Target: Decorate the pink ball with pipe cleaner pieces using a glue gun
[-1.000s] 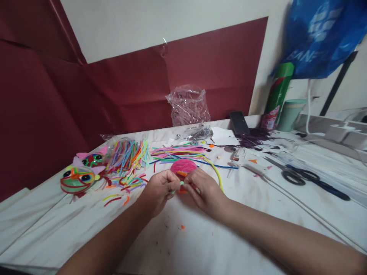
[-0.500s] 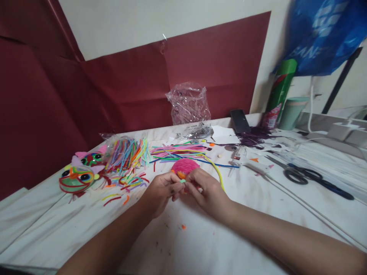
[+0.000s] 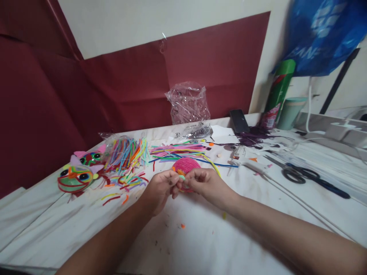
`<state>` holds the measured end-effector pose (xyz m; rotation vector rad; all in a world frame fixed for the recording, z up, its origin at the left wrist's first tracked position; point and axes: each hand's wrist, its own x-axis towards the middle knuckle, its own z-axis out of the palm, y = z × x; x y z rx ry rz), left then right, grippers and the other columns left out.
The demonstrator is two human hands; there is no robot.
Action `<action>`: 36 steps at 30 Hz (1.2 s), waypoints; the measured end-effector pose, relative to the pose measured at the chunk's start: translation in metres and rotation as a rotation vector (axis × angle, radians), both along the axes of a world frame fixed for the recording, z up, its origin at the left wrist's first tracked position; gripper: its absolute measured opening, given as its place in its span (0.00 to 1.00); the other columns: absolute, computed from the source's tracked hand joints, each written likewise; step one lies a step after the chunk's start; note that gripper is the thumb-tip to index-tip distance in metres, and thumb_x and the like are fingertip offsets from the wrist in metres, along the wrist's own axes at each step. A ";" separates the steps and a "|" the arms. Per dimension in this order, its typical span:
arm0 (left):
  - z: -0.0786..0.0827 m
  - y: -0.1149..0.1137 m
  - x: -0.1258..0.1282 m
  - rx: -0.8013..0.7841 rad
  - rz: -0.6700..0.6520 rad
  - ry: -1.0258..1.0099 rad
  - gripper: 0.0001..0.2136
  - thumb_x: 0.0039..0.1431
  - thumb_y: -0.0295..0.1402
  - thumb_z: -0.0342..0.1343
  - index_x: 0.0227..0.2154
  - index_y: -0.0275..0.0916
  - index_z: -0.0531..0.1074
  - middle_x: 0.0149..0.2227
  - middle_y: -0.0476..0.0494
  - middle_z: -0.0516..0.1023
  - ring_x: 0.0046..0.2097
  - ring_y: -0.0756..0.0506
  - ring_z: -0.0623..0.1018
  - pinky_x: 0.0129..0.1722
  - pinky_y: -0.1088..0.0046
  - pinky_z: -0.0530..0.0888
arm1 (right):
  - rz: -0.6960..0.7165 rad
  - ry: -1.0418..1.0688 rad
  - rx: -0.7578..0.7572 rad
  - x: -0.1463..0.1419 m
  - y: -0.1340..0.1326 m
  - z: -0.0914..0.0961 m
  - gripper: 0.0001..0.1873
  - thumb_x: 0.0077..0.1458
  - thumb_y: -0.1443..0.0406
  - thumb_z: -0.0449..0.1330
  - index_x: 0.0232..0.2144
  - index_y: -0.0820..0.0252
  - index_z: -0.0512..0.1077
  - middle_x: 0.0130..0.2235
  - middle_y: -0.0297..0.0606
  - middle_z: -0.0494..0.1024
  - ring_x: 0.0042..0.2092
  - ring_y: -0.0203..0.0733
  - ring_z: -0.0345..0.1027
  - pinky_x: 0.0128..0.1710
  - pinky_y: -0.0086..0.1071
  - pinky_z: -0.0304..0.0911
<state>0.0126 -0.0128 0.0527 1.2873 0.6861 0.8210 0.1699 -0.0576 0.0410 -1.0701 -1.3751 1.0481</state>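
Observation:
In front of me, my left hand (image 3: pixel 164 187) is closed in a pinch on a small pale green piece (image 3: pixel 181 177). My right hand (image 3: pixel 208 187) meets it from the other side, its thumb and forefinger pinched at the same piece. Just behind the fingertips sits a rounded bright pink craft piece (image 3: pixel 187 165) with ridged winding and orange bits on its near side. Its lower part is mostly hidden by my hands. A yellow pipe cleaner (image 3: pixel 212 164) runs from the back pile down behind my right hand.
Colourful pipe cleaners (image 3: pixel 126 152) and two decorated animal-face crafts (image 3: pixel 76 182) lie left. To the right are a glue gun (image 3: pixel 252 166) with its cord, scissors (image 3: pixel 309 173), purple strands (image 3: pixel 252 135) and a phone (image 3: pixel 239 121). A green can (image 3: pixel 279 91) and cup (image 3: pixel 291 112) stand behind.
My right hand has shifted slightly, its fingers more level, and the pale green piece shows more between the fingertips. A yellow bit now shows below my right wrist. The view has moved a little.

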 end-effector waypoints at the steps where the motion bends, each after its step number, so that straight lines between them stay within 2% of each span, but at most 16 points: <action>1: 0.001 0.000 -0.001 0.018 0.003 0.008 0.14 0.43 0.41 0.64 0.21 0.35 0.69 0.21 0.52 0.69 0.20 0.55 0.63 0.20 0.77 0.60 | 0.002 0.001 -0.011 0.000 0.000 0.000 0.07 0.44 0.61 0.59 0.23 0.60 0.70 0.23 0.32 0.73 0.24 0.34 0.63 0.23 0.27 0.56; 5: 0.000 -0.001 -0.002 0.095 -0.011 0.070 0.14 0.43 0.41 0.64 0.18 0.36 0.67 0.17 0.54 0.65 0.18 0.56 0.60 0.19 0.77 0.59 | 0.012 -0.060 0.020 0.000 0.000 -0.001 0.06 0.45 0.62 0.58 0.23 0.59 0.69 0.19 0.28 0.68 0.20 0.30 0.56 0.20 0.25 0.51; 9: -0.001 -0.003 0.001 0.133 0.019 0.085 0.16 0.44 0.43 0.63 0.17 0.36 0.66 0.17 0.53 0.66 0.19 0.55 0.63 0.21 0.77 0.60 | -0.013 -0.080 0.065 0.002 0.000 -0.001 0.07 0.46 0.63 0.58 0.21 0.59 0.69 0.19 0.28 0.68 0.21 0.31 0.56 0.21 0.26 0.52; 11: -0.001 -0.004 0.004 0.097 0.021 0.042 0.17 0.44 0.45 0.63 0.19 0.36 0.67 0.20 0.51 0.69 0.23 0.52 0.67 0.24 0.76 0.64 | -0.018 -0.045 0.090 0.002 0.000 0.000 0.08 0.47 0.62 0.58 0.21 0.59 0.70 0.21 0.30 0.70 0.22 0.32 0.59 0.22 0.27 0.55; 15: 0.000 -0.007 0.005 -0.021 -0.067 -0.040 0.18 0.42 0.46 0.65 0.21 0.36 0.67 0.23 0.49 0.71 0.27 0.50 0.70 0.29 0.72 0.67 | -0.019 -0.009 0.178 -0.002 -0.001 0.001 0.11 0.48 0.59 0.60 0.20 0.58 0.69 0.22 0.32 0.72 0.25 0.36 0.66 0.27 0.30 0.62; 18: -0.001 -0.007 0.005 0.024 -0.068 -0.051 0.17 0.43 0.45 0.64 0.20 0.36 0.67 0.21 0.49 0.71 0.26 0.51 0.69 0.31 0.73 0.65 | 0.011 0.032 0.154 -0.004 -0.002 0.000 0.11 0.50 0.57 0.60 0.24 0.58 0.69 0.23 0.33 0.75 0.26 0.38 0.68 0.29 0.32 0.64; 22: -0.002 -0.007 0.004 0.028 -0.076 -0.015 0.16 0.44 0.43 0.63 0.18 0.36 0.67 0.20 0.49 0.70 0.25 0.51 0.67 0.30 0.73 0.63 | -0.045 -0.144 0.221 -0.002 -0.004 -0.001 0.11 0.54 0.59 0.56 0.25 0.59 0.68 0.24 0.35 0.75 0.28 0.38 0.67 0.30 0.32 0.62; 26: -0.002 -0.007 0.004 -0.016 -0.062 -0.064 0.12 0.42 0.36 0.62 0.17 0.36 0.66 0.18 0.49 0.70 0.23 0.51 0.67 0.29 0.73 0.63 | -0.101 -0.336 0.284 -0.003 -0.007 -0.001 0.12 0.57 0.62 0.52 0.23 0.59 0.66 0.25 0.36 0.73 0.28 0.37 0.64 0.29 0.30 0.58; 32: -0.002 -0.004 0.003 -0.059 -0.057 -0.120 0.11 0.41 0.32 0.61 0.15 0.36 0.65 0.16 0.50 0.70 0.21 0.52 0.67 0.27 0.74 0.62 | -0.017 -0.221 0.223 -0.004 -0.007 -0.004 0.12 0.59 0.61 0.50 0.26 0.59 0.66 0.24 0.33 0.70 0.25 0.35 0.62 0.26 0.29 0.59; 36: -0.003 -0.001 0.001 -0.085 -0.091 -0.152 0.12 0.43 0.35 0.61 0.16 0.36 0.64 0.16 0.50 0.70 0.20 0.51 0.68 0.26 0.73 0.62 | -0.045 -0.224 0.315 0.000 -0.006 -0.003 0.06 0.57 0.64 0.53 0.34 0.59 0.68 0.27 0.34 0.73 0.28 0.36 0.68 0.29 0.29 0.63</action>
